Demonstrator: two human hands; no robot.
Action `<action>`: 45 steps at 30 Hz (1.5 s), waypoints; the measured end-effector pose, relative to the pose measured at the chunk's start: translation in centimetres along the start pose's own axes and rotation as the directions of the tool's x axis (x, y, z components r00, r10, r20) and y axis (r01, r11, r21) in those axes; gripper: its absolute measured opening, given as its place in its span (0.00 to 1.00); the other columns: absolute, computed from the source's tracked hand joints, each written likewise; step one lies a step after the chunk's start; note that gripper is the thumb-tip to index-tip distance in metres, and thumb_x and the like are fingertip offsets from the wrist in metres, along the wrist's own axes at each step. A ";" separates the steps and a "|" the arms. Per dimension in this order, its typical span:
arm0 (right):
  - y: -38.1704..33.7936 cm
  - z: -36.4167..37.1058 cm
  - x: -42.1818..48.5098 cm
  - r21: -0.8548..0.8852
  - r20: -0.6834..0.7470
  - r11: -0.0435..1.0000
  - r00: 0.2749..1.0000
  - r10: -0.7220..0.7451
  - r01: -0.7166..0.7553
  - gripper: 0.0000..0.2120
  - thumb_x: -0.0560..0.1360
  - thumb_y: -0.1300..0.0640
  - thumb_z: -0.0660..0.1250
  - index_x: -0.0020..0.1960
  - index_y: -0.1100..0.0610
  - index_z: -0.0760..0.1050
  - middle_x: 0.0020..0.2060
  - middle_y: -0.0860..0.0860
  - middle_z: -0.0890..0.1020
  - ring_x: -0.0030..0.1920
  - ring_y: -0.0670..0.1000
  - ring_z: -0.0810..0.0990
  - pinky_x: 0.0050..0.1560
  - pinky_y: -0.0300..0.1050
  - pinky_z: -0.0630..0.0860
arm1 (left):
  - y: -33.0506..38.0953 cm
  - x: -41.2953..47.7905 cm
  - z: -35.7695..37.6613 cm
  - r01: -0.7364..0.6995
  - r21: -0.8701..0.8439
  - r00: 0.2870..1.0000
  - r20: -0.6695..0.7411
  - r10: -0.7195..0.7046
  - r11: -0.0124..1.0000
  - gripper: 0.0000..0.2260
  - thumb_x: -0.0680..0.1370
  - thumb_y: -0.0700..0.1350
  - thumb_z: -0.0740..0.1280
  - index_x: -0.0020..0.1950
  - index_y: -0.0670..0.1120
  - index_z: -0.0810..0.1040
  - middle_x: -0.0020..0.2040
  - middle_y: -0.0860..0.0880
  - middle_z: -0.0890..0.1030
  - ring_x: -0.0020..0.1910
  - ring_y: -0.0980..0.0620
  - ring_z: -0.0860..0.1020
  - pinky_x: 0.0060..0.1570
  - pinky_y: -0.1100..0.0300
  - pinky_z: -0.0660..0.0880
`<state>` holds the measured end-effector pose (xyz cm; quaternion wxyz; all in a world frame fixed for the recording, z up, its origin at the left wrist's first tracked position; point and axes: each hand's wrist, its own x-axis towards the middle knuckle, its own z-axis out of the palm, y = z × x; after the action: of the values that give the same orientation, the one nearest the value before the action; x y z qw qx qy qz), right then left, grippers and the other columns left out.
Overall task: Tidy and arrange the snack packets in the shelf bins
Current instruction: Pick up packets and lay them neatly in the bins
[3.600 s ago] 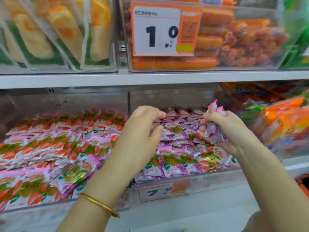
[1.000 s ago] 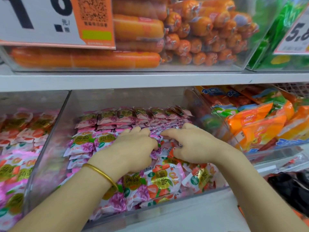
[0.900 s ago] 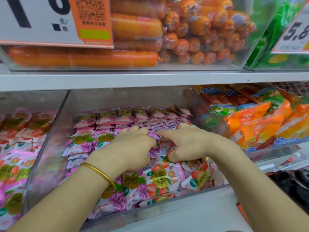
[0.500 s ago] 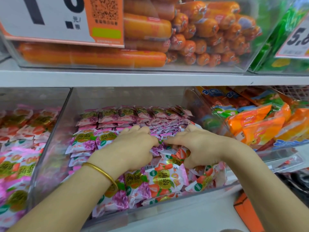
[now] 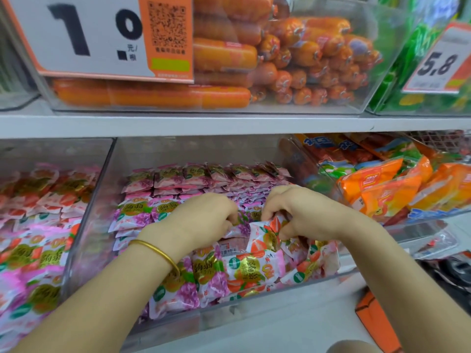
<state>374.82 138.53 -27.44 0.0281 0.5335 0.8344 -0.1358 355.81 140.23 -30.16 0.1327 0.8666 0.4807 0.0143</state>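
At the front edge of the clear bin (image 5: 178, 324), loose packets (image 5: 244, 271) lie in a jumble. Just behind, the left hand (image 5: 204, 220) curls its fingers round purple packets (image 5: 240, 226), and the right hand (image 5: 300, 212) pinches a red packet (image 5: 267, 236). Neat rows (image 5: 204, 174) stand at the back. A hard tug could knock those rows over, I think. A moment ago both hands lay flatter; now the red packet is tipped up.
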 end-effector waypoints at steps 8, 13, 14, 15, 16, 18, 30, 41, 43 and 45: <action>0.8 0.3 -0.6 0.266 -0.313 0.957 0.949 -0.028 0.116 0.26 0.63 0.76 0.64 0.36 0.42 0.74 0.44 0.47 0.74 0.48 0.50 0.75 0.48 0.38 0.71 | -0.4 -1.2 0.1 -0.022 -0.076 0.996 -0.085 0.015 0.997 0.15 0.78 0.38 0.59 0.60 0.50 0.78 0.62 0.49 0.77 0.60 0.50 0.74 0.60 0.54 0.71; 0.3 0.6 -0.5 0.292 -0.370 0.944 0.928 -0.036 0.153 0.28 0.63 0.72 0.60 0.36 0.36 0.71 0.48 0.52 0.77 0.51 0.53 0.76 0.50 0.42 0.73 | -0.2 -1.9 -0.3 -0.028 -0.139 0.986 -0.164 0.005 0.990 0.15 0.79 0.38 0.58 0.61 0.48 0.78 0.61 0.50 0.76 0.60 0.52 0.73 0.61 0.59 0.69; 0.2 0.5 -0.5 0.295 -0.383 0.944 0.923 -0.024 0.147 0.25 0.64 0.70 0.63 0.35 0.37 0.72 0.48 0.52 0.77 0.51 0.52 0.76 0.50 0.40 0.73 | -0.1 -2.0 -0.5 -0.026 -0.157 0.982 -0.187 -0.004 0.987 0.14 0.79 0.39 0.58 0.61 0.48 0.77 0.60 0.50 0.76 0.59 0.53 0.73 0.59 0.61 0.69; 0.1 0.4 -0.5 0.299 -0.392 0.945 0.920 -0.005 0.132 0.23 0.66 0.70 0.66 0.35 0.39 0.74 0.49 0.51 0.76 0.51 0.52 0.76 0.50 0.39 0.72 | 0.1 -2.2 -0.6 -0.021 -0.184 0.976 -0.216 -0.020 0.983 0.14 0.79 0.40 0.58 0.60 0.48 0.77 0.59 0.51 0.76 0.57 0.54 0.74 0.56 0.63 0.69; -0.1 0.4 -0.5 0.292 -0.397 0.950 0.918 0.012 0.114 0.21 0.66 0.70 0.67 0.36 0.42 0.76 0.51 0.51 0.76 0.53 0.52 0.76 0.51 0.37 0.71 | 0.2 -2.4 -0.8 -0.010 -0.229 0.970 -0.240 -0.046 0.973 0.13 0.79 0.40 0.58 0.60 0.49 0.77 0.56 0.53 0.76 0.54 0.55 0.74 0.50 0.66 0.69; -0.3 0.4 -0.4 0.210 -0.383 0.976 0.923 0.034 0.051 0.14 0.69 0.68 0.67 0.41 0.49 0.80 0.61 0.50 0.75 0.60 0.52 0.72 0.56 0.38 0.67 | 0.5 -2.8 -1.2 0.007 -0.377 0.959 -0.258 -0.112 0.926 0.12 0.79 0.42 0.59 0.59 0.50 0.77 0.50 0.55 0.77 0.46 0.58 0.75 0.40 0.70 0.69; -1.4 -0.6 0.0 0.229 -0.537 0.972 0.827 0.168 -0.049 0.08 0.73 0.56 0.67 0.51 0.55 0.71 0.46 0.51 0.76 0.49 0.53 0.74 0.46 0.48 0.70 | 1.3 -5.2 -2.0 0.032 -0.750 0.968 -0.142 -0.207 0.661 0.06 0.80 0.54 0.55 0.52 0.59 0.70 0.52 0.55 0.77 0.52 0.56 0.77 0.57 0.51 0.75; -8.5 0.3 -1.8 0.870 -0.388 0.374 0.914 0.120 0.320 0.06 0.73 0.67 0.68 0.46 0.60 0.72 0.34 0.48 0.79 0.37 0.49 0.77 0.43 0.49 0.79 | 2.2 -9.2 -3.0 -0.158 -0.860 0.884 -0.342 -0.318 0.486 0.09 0.78 0.50 0.63 0.50 0.46 0.77 0.38 0.53 0.78 0.33 0.59 0.75 0.41 0.58 0.74; -10.8 0.4 -1.7 0.842 -0.386 0.427 0.921 0.048 0.330 0.06 0.72 0.67 0.69 0.46 0.60 0.72 0.34 0.47 0.80 0.37 0.47 0.77 0.43 0.48 0.78 | 1.3 -11.1 -3.1 -0.181 -0.842 0.823 -0.413 -0.391 0.508 0.07 0.76 0.48 0.66 0.44 0.45 0.78 0.31 0.56 0.76 0.29 0.62 0.73 0.34 0.64 0.72; -13.2 0.4 -1.4 0.832 -0.383 0.435 0.924 0.002 0.344 0.08 0.70 0.69 0.69 0.45 0.61 0.72 0.33 0.47 0.81 0.35 0.45 0.77 0.39 0.39 0.77 | 0.2 -13.1 -3.3 -0.170 -0.834 0.776 -0.441 -0.450 0.524 0.07 0.74 0.48 0.69 0.41 0.45 0.79 0.29 0.57 0.76 0.28 0.62 0.73 0.32 0.63 0.74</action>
<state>363.55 132.05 -24.99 -0.4071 0.3944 0.6819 -0.4622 348.38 129.88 -25.57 0.3694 0.5930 0.5008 0.5110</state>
